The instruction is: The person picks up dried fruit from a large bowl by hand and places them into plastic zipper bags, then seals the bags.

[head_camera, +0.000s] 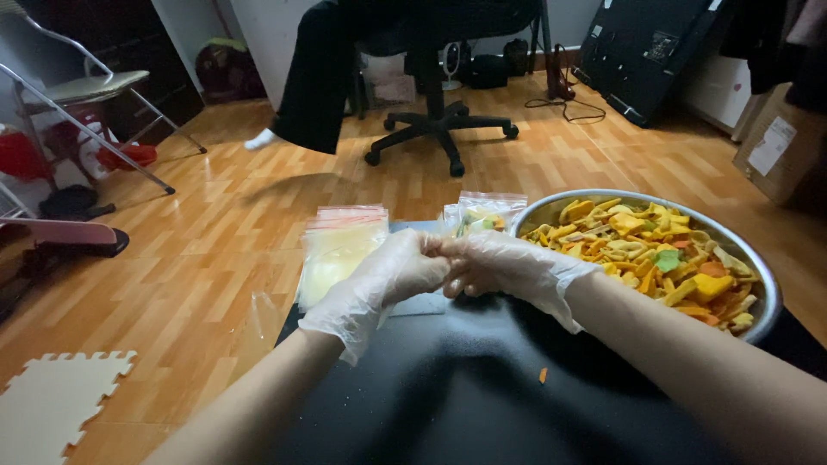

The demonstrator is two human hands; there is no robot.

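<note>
Both my hands wear thin clear gloves and meet over the far edge of a black table [465, 396]. My left hand [392, 275] and my right hand [500, 263] pinch together at one spot; what lies between the fingers is too small to tell. Just beyond them lies a small clear bag [482, 211] filled with yellow and green chips. A stack of empty clear zip bags [340, 245] with red strips lies left of my hands. A large metal bowl [762, 275] full of orange and yellow chips [637, 245] stands at the right.
One chip crumb [543, 375] lies on the table. Beyond is wooden floor with a black office chair [439, 129], a seated person's dark trouser leg [310, 77] and white sock, a folding chair [86, 90] at left, a foam mat piece [52, 405], a cardboard box [780, 142].
</note>
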